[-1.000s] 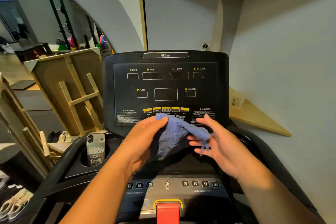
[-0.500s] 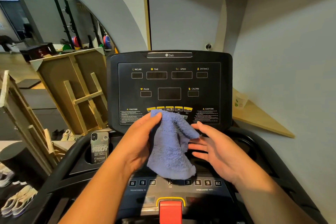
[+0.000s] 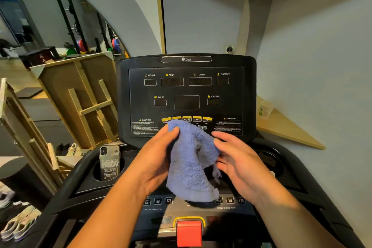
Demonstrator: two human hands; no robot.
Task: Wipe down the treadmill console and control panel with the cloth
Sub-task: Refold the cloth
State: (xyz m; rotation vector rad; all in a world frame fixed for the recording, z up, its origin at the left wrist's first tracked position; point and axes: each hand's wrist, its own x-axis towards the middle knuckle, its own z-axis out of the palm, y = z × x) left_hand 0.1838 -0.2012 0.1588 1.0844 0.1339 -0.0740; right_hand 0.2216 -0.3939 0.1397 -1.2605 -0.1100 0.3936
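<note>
Straight ahead, a black treadmill console [image 3: 186, 94] stands against a pale grey wall, with a light wooden shelf [image 3: 285, 127] to its right and leaning wooden frames [image 3: 80, 96] to its left; weight racks [image 3: 68, 20] show in a mirror beyond. Its dark display panel reads INCLINE, TIME, SPEED, DISTANCE, PULSE and CALORIE, with two CAUTION blocks whose small print is too fine to read, and "The A" on the top strip. Below, the control panel [image 3: 157, 205] shows keys 6, 9, 12 over INCLINE CHOICE and SPEED CHOICE, above a red stop key [image 3: 189, 232]. A phone [image 3: 109, 162] marked IT MANAGER stands in the left cup holder. The left hand [image 3: 156, 162] pinches the blue cloth [image 3: 190, 164] at its top corner, just before the console's lower edge; the right hand [image 3: 239, 164] is spread open, fingers touching the cloth's side.
</note>
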